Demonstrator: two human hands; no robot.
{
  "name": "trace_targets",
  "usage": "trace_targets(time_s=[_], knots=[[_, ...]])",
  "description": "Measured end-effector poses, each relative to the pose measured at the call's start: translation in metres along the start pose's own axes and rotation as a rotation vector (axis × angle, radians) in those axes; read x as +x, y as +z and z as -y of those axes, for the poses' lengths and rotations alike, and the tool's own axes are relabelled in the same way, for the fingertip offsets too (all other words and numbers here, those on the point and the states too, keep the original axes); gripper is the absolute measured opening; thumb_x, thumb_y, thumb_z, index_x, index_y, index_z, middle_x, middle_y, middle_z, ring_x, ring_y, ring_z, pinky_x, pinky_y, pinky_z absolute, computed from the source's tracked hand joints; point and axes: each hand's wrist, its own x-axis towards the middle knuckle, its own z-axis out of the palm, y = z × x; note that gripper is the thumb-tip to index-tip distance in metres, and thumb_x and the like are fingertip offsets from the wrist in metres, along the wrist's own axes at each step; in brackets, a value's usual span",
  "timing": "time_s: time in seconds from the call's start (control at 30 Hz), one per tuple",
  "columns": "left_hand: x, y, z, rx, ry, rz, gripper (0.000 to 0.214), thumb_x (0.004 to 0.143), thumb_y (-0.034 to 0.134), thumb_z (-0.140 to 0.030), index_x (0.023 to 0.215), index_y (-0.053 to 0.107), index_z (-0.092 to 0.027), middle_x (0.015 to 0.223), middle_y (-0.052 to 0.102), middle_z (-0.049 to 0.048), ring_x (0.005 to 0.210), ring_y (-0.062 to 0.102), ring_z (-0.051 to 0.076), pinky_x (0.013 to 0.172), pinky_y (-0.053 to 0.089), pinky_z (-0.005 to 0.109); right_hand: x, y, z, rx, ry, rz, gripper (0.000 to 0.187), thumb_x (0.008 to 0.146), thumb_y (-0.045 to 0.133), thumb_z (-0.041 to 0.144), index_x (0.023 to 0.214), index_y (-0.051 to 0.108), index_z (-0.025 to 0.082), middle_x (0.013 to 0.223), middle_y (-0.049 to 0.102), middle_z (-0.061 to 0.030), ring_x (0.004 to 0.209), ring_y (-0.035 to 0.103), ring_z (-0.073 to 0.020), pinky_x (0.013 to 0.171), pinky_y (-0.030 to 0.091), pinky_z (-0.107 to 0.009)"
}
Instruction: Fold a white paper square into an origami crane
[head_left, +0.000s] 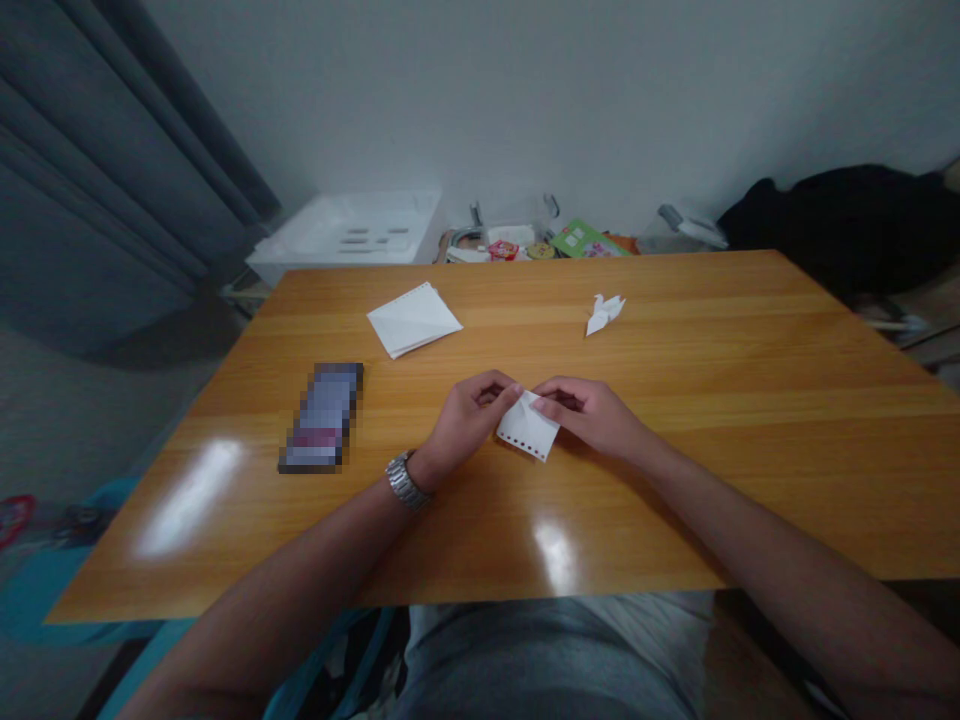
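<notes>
Both hands meet over a small folded white paper (pixel 529 430) with punched holes along one edge, lying on the wooden table (pixel 712 400). My left hand (pixel 469 420), a metal watch on its wrist, pinches the paper's upper left corner with curled fingers. My right hand (pixel 596 412) presses and pinches the paper's upper right side. A finished white folded paper figure (pixel 604 311) stands farther back on the table. A stack of white paper sheets (pixel 413 318) lies at the back left.
A dark blurred phone-like object (pixel 324 417) lies left of my hands. Behind the table sit a white plastic tray (pixel 352 235), small colourful items (pixel 525 245) and a black bag (pixel 840 215). A grey curtain hangs at the left.
</notes>
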Motion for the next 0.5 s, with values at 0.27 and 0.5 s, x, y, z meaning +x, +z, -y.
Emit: trace_targets(time_s=[0.27,0.5], knots=[[-0.002,0.0004,-0.0052,0.074,-0.011,0.006,0.028,0.092,0.063,-0.041,0.086,0.069,-0.014,0.08,0.07,0.0043,0.071,0.061,0.013,0.061,0.047,0.022,-0.0003,0.0003,0.0002,0.006,0.012,-0.009,0.032,0.093,0.062,0.049,0.096,0.073,0.019,0.09,0.075,-0.0053,0.08,0.068,-0.02,0.073,0.052,-0.032],[-0.004,0.001,-0.0055,0.101,-0.008,0.028,0.025,0.093,0.064,-0.04,0.09,0.07,-0.015,0.084,0.073,0.0052,0.074,0.066,0.014,0.065,0.051,0.023,0.0005,0.0012,-0.0015,-0.009,0.015,-0.015,0.03,0.092,0.062,0.048,0.094,0.072,0.019,0.087,0.074,-0.0051,0.078,0.066,-0.02,0.07,0.051,-0.032]])
